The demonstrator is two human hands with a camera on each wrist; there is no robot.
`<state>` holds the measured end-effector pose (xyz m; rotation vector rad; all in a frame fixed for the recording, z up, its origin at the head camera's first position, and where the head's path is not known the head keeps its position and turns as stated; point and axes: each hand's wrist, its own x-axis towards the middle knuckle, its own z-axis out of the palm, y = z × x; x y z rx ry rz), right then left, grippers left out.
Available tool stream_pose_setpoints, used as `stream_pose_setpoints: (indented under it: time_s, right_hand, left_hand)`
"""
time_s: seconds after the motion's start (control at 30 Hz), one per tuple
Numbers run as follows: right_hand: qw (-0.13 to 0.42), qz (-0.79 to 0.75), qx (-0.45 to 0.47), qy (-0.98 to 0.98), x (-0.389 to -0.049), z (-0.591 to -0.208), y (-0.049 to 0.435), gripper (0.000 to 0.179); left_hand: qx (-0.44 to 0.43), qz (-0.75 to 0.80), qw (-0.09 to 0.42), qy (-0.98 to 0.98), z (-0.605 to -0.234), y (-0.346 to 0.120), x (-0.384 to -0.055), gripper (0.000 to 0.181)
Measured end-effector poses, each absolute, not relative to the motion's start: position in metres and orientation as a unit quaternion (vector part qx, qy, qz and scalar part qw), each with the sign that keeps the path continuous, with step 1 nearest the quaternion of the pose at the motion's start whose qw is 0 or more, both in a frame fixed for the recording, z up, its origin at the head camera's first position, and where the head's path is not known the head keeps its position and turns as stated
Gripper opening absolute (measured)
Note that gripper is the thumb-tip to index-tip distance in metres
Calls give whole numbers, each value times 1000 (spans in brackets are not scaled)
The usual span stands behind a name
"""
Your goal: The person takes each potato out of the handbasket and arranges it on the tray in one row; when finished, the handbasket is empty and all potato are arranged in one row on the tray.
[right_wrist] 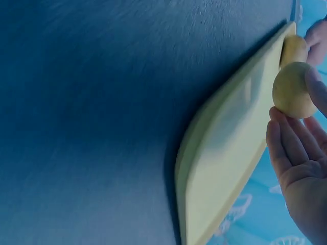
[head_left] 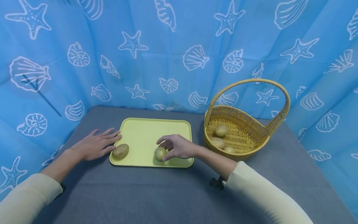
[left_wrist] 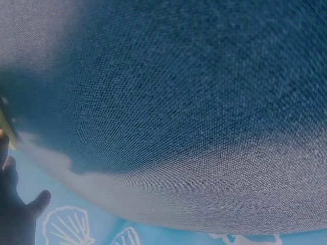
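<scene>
Potato (head_left: pixel 159 154) pinched by right hand (head_left: pixel 180 147) over near side of tray (head_left: pixel 145 133). Left hand (head_left: pixel 95 145) spread at tray's left rim, beside second potato (head_left: pixel 121 151). Three potatoes (head_left: pixel 221 131) held in basket (head_left: pixel 246 137) on table (head_left: pixel 126 199).

Left hand (left_wrist: pixel 15 217): cropped, lower left, left-wrist view; tray (right_wrist: pixel 225 178): cropped, bottom, right-wrist view; lowest basket potato (head_left: pixel 230 150): part-hidden

You are facing a bright blue fabric curtain (head_left: pixel 173 43) printed with white starfish and seashells, which is hanging in gentle folds behind a grey cloth-covered table (head_left: pixel 117 193) and running along both its sides. In your left wrist view, a broad dark shadow (left_wrist: pixel 179 87) is lying across the table's weave beside a paler, lit stretch (left_wrist: pixel 245 194).
</scene>
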<state>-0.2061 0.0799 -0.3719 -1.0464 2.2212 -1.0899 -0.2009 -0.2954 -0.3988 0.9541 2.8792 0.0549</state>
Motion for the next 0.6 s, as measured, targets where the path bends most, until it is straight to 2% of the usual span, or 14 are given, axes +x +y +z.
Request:
stream_pose_setpoints:
  time_s: [0.6]
  right_hand:
    - [184,-382,-390,817,-205,-386,11,60]
  left_hand:
    - [311,16,46,949,-403,-297,-202,56]
